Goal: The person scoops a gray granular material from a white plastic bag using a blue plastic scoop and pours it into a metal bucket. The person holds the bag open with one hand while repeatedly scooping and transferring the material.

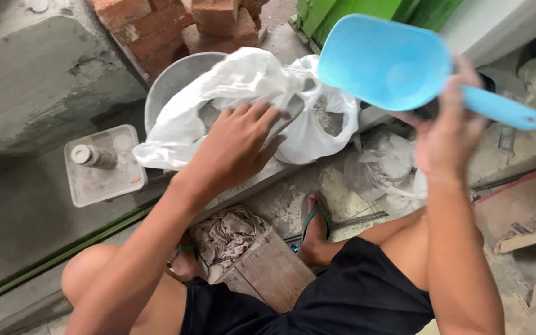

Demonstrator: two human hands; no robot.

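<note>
My left hand (234, 146) grips the white plastic bag's (243, 80) mouth wide; my right hand (445, 133) holds the blue plastic scoop (383, 62) level above it

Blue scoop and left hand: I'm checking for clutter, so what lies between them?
In the head view, only the white bag's crumpled rim lies between the scoop and the left hand.

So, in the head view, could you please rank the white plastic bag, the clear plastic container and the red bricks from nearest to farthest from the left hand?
1. White plastic bag: under the left hand, touching.
2. Clear plastic container: left, on the grey ledge.
3. Red bricks: top of view, behind the metal bowl.
</note>
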